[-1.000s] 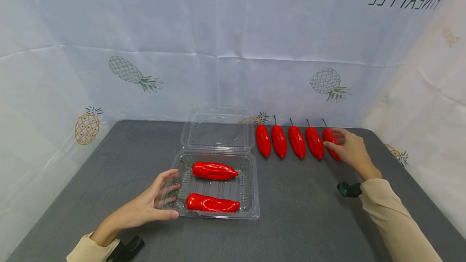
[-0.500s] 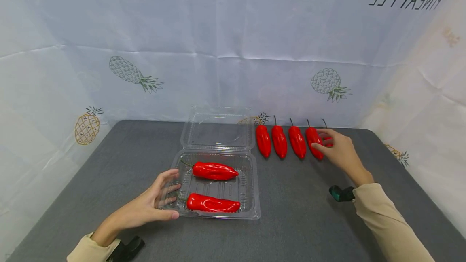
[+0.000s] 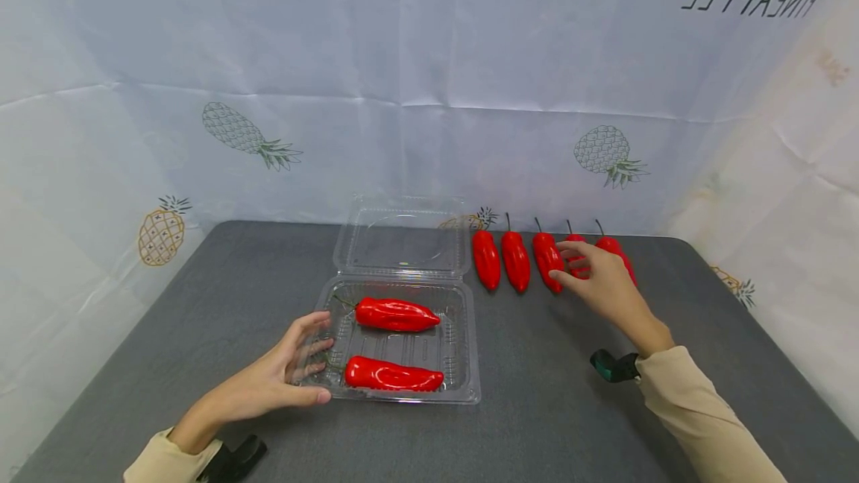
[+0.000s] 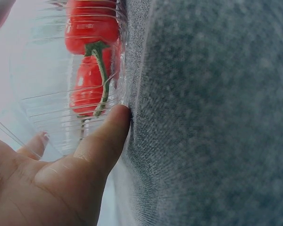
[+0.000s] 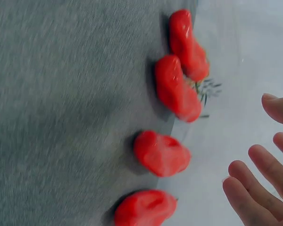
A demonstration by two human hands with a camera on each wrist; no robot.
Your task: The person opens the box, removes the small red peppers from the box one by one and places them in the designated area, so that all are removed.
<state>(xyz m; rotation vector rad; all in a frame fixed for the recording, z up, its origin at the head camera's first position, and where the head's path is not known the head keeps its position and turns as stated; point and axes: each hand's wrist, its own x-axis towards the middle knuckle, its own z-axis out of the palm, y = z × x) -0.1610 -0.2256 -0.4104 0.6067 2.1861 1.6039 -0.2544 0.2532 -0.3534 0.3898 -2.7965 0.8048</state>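
Note:
My left hand (image 3: 282, 371) rests against the left side of a clear plastic clamshell box (image 3: 459, 349), fingers spread along its wall and thumb at the front corner. In the left wrist view the thumb (image 4: 106, 136) lies straight beside the box wall. Inside the box lie two red chili peppers: a rear chili pepper (image 3: 396, 315) and a front chili pepper (image 3: 392, 374), stems to the left. My right hand (image 3: 607, 282) hovers over the row of chili peppers at the back right, partly covering the second from the right. Its fingers are apart and empty in the right wrist view.
Several red chili peppers stand in a row along the back, including the leftmost chili pepper (image 3: 486, 259) and the rightmost chili pepper (image 3: 616, 250). The box's hinged lid (image 3: 403, 241) is raised behind its base. A pineapple-print cloth (image 3: 429, 140) hangs behind the grey table (image 3: 530, 408).
My right hand has moved left along the pepper row, from the rightmost chili pepper toward the third one, uncovering the rightmost. The left hand, box and peppers have not moved.

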